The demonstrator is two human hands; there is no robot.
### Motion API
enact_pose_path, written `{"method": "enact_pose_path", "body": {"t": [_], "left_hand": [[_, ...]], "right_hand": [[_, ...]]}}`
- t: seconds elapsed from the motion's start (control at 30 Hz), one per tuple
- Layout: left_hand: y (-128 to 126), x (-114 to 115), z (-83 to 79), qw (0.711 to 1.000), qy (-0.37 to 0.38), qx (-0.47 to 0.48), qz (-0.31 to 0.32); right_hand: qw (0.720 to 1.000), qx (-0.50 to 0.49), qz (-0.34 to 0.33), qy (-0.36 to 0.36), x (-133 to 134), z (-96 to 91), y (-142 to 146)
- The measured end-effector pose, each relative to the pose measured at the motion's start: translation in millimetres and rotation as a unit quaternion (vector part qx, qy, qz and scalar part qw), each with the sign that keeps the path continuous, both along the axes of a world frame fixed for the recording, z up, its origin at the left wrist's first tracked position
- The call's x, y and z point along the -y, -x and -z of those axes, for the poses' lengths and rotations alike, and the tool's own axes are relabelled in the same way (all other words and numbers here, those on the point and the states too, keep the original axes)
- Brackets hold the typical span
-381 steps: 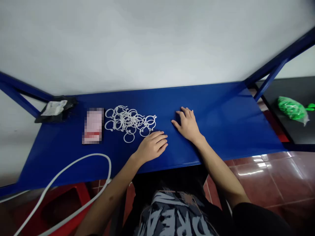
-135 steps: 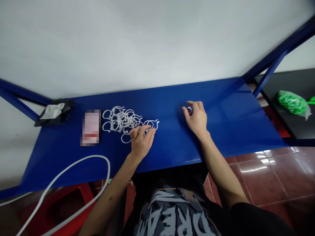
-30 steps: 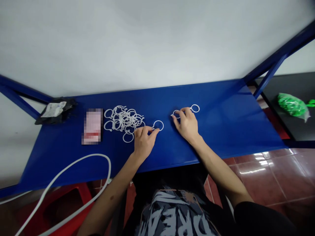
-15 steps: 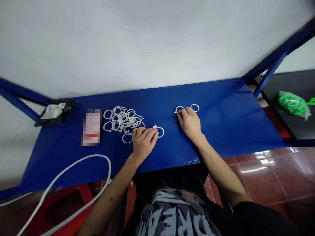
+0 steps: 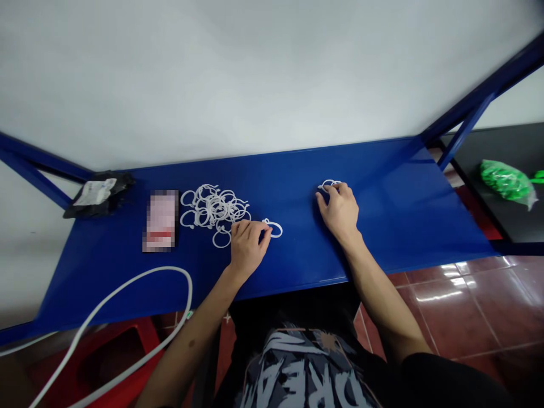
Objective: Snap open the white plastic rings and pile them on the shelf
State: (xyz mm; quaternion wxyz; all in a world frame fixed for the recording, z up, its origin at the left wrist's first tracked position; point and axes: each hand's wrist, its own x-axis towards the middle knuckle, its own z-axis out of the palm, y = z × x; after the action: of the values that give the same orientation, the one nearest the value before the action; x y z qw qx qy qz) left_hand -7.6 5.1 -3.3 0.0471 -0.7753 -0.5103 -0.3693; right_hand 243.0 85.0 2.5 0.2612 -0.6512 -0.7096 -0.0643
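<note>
A heap of several white plastic rings (image 5: 212, 208) lies on the blue shelf (image 5: 382, 226), left of centre. My left hand (image 5: 246, 245) rests just right of the heap, fingers curled, pinching one white ring (image 5: 274, 228) against the shelf. My right hand (image 5: 340, 211) lies further right with its fingertips closed on white rings (image 5: 329, 184) stacked together at the far side of the hand.
A blurred pink packet (image 5: 160, 220) lies left of the heap, a black bag with a white label (image 5: 98, 192) at the shelf's far left. A white cable (image 5: 127, 294) loops over the front edge. A green bag (image 5: 505, 184) sits on the black surface at right.
My right hand has slid its ring rightwards onto the other ring, so the two now overlap under its fingertips. My left hand keeps its ring almost in place.
</note>
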Motion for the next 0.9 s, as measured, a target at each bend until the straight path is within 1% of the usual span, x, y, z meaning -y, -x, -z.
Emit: {"method": "enact_pose_path", "body": {"t": [0.07,0.1,0.17,0.2,0.27,0.33,0.37,0.47,0.6,0.73,0.9], "left_hand": [[0.0,-0.2,-0.1,1.0,0.0,0.001,0.001],[0.0,-0.3,-0.3,1.0,0.001,0.002,0.001],[0.2,-0.5,-0.7,1.0,0.003,0.005,0.004],[0.3,-0.5,-0.8,1.0,0.006,0.006,0.006],[0.6,-0.5,-0.6,1.0,0.012,0.008,0.011],[1.1,-0.4,-0.2,1.0,0.018,0.01,0.014],[1.3,-0.3,0.2,1.0,0.021,0.011,0.015],[2.0,-0.3,1.0,0.999,0.025,0.017,0.017],[2.3,-0.2,1.3,0.999,0.03,0.031,0.026],[2.3,0.2,0.3,0.997,0.039,0.058,0.039],[2.1,0.2,-3.6,0.991,0.051,0.121,0.024]], "right_hand": [[0.999,-0.025,-0.02,-0.004,1.3,-3.8,3.3],[0.998,-0.047,-0.043,-0.004,2.7,-6.6,5.7],[0.986,-0.107,-0.124,0.019,7.4,-12.9,12.6],[0.973,-0.141,-0.177,0.046,10.6,-15.9,16.9],[0.933,-0.197,-0.277,0.118,18.2,-20.0,26.2],[0.896,-0.228,-0.339,0.174,25.4,-20.8,34.9],[0.885,-0.236,-0.355,0.189,28.3,-20.2,38.5],[0.866,-0.26,-0.375,0.204,33.3,-16.4,45.4],[0.85,-0.301,-0.372,0.222,34.5,-13.5,48.7],[0.842,-0.317,-0.374,0.225,35.5,-13.9,50.4],[0.841,-0.327,-0.378,0.205,37.2,-15.7,51.4]]}}
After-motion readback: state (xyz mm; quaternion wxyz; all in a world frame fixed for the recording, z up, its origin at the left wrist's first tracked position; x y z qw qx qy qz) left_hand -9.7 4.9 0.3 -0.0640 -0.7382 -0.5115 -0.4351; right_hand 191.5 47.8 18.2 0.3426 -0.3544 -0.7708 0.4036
